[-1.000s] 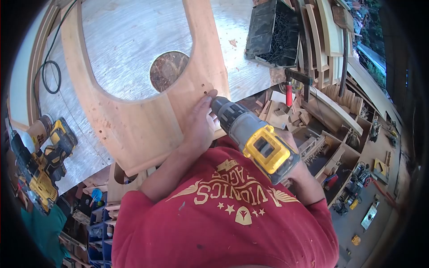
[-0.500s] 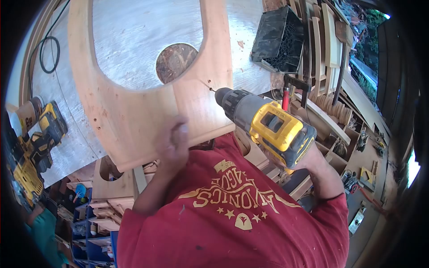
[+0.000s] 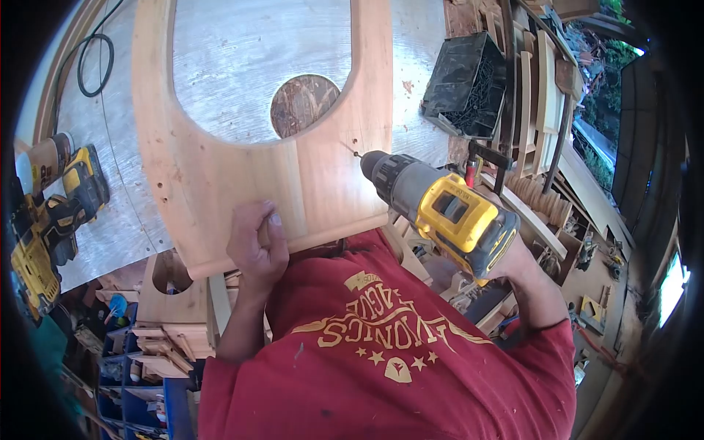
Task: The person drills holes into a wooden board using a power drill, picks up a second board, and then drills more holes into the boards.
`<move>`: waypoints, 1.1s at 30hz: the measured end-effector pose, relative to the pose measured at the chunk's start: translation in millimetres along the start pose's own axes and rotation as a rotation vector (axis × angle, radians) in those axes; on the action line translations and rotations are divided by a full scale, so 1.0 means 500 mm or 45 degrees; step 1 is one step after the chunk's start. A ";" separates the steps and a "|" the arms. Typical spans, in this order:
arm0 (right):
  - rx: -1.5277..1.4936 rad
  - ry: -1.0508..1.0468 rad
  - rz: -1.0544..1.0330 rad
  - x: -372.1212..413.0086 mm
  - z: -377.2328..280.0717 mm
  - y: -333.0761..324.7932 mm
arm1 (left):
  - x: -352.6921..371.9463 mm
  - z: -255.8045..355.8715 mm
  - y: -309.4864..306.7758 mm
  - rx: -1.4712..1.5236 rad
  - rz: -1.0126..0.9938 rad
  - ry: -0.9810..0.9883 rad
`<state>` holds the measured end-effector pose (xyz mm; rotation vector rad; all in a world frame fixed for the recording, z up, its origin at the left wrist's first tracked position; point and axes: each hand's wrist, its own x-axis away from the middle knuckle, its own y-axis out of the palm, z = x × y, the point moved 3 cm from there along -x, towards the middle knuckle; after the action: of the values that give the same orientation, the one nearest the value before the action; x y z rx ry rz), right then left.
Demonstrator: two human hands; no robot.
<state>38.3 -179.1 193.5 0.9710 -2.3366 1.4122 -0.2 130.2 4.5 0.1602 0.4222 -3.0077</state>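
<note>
My right hand (image 3: pixel 508 258) grips a yellow and black cordless drill (image 3: pixel 456 211), whose body hides most of the fingers. The drill's thin bit (image 3: pixel 357 154) points at the right side of a pale wooden frame (image 3: pixel 213 194), by a small dark hole (image 3: pixel 355 141). My left hand (image 3: pixel 258 243) is curled closed over the near edge of this frame, with the thumb against the bent fingers. What it holds, if anything, is hidden. Two more small holes (image 3: pixel 163 192) show on the frame's left side.
A black metal bin (image 3: pixel 469 88) of dark screws or nails stands at the right. Beside it is a clamp with a red handle (image 3: pixel 470 173). Another yellow power tool (image 3: pixel 55 227) and a cable (image 3: pixel 110 70) lie left. Wood pieces (image 3: pixel 539 95) stack along the right.
My left hand has moved left along the frame's near edge and is no longer blurred. The drill stays at nearly the same spot on the frame. The whole view has shifted slightly.
</note>
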 end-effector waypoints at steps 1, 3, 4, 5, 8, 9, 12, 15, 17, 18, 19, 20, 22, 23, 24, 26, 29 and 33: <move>0.117 -0.049 0.069 0.005 0.001 0.001 | 0.000 0.001 0.000 -0.006 -0.003 0.009; 0.089 -0.078 0.109 -0.003 -0.002 -0.002 | -0.002 0.003 0.000 -0.022 -0.015 0.020; 0.005 -0.067 0.105 -0.012 -0.007 -0.006 | -0.003 0.005 0.001 -0.030 -0.021 0.026; -0.080 -0.055 0.101 -0.020 -0.012 -0.010 | -0.004 0.005 0.002 -0.041 -0.018 0.035; -0.292 -0.049 0.039 -0.056 -0.040 -0.029 | -0.004 0.008 0.003 -0.072 -0.012 0.057; -0.192 -0.115 0.038 -0.061 -0.044 -0.032 | -0.004 0.008 0.004 -0.078 -0.010 0.064; -0.206 -0.072 0.000 -0.054 -0.024 -0.017 | -0.006 0.008 0.008 -0.122 -0.018 0.104; -0.181 -0.097 0.030 -0.058 -0.031 -0.021 | -0.010 0.013 0.015 -0.150 -0.041 0.129; -0.260 -0.057 0.044 -0.057 -0.024 -0.014 | -0.007 0.013 0.015 -0.167 -0.054 0.123; -0.300 -0.038 0.052 -0.057 -0.020 -0.011 | -0.004 0.013 0.015 -0.173 -0.060 0.117; -0.273 -0.036 0.039 -0.056 -0.009 -0.005 | -0.003 0.012 0.018 -0.179 -0.060 0.114; -0.156 -0.089 0.053 -0.047 0.007 0.006 | -0.001 0.014 0.023 -0.167 -0.073 0.137; 0.079 -0.191 0.095 -0.029 0.038 0.027 | 0.000 0.026 0.039 -0.151 -0.094 0.188; 0.010 -0.134 0.086 -0.034 0.040 0.029 | -0.005 0.038 0.052 -0.044 -0.117 0.180; 0.012 -0.140 0.097 -0.032 0.047 0.033 | -0.014 0.058 0.071 0.066 -0.142 0.168; 0.016 -0.151 0.118 -0.026 0.061 0.044 | -0.058 0.124 0.108 0.195 -0.169 0.366; 0.214 -0.276 0.054 -0.050 0.024 0.026 | -0.136 0.232 0.180 0.550 -0.223 0.529; -0.690 0.335 -0.039 -0.049 0.007 0.010 | -0.156 0.267 0.235 0.488 -0.009 0.655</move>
<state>53.6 -170.6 175.5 0.6182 -2.2981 0.7626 78.1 -13.0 109.7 0.9706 -0.1313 -2.9867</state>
